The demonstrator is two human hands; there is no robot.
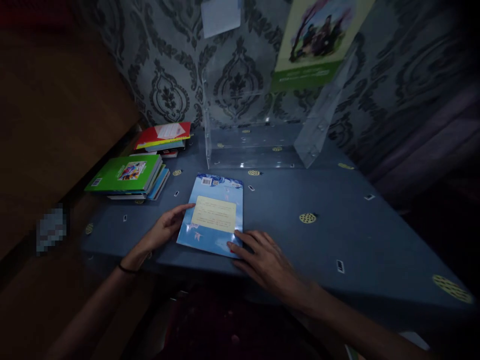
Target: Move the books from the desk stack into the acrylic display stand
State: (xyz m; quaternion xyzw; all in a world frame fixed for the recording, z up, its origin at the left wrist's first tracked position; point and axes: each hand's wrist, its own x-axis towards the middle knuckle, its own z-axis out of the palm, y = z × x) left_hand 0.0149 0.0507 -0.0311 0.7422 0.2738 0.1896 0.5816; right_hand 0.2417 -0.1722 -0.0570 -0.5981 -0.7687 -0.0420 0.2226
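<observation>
Blue book [214,215] between left hand [165,229] and right hand [265,257], both uncurled, touching opposite sides

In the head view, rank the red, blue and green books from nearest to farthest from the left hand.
1. Blue book: right, touching the left hand.
2. Green book: left, topping the front stack.
3. Red book: topping the rear stack.

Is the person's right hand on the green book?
No, the right hand touches the blue book, while the green book lies apart from it.
</observation>
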